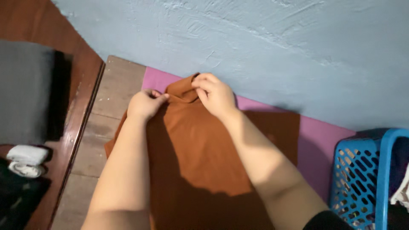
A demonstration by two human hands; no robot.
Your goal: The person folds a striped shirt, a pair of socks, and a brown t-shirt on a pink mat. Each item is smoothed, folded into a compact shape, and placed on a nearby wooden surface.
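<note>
Rust-brown knit turtleneck garment (pixel 200 166) lies flat on the pink mat (pixel 317 140) over the wooden floor, left hand (pixel 145 104) and right hand (pixel 215 93) pinching its collar with closed fingers; advisable to keep the collar edges level, blue wall beyond.

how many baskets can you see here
1. The blue plastic basket stands at the right edge, beside the purple mat, and is partly cut off by the frame, so others could sit out of view.
</note>
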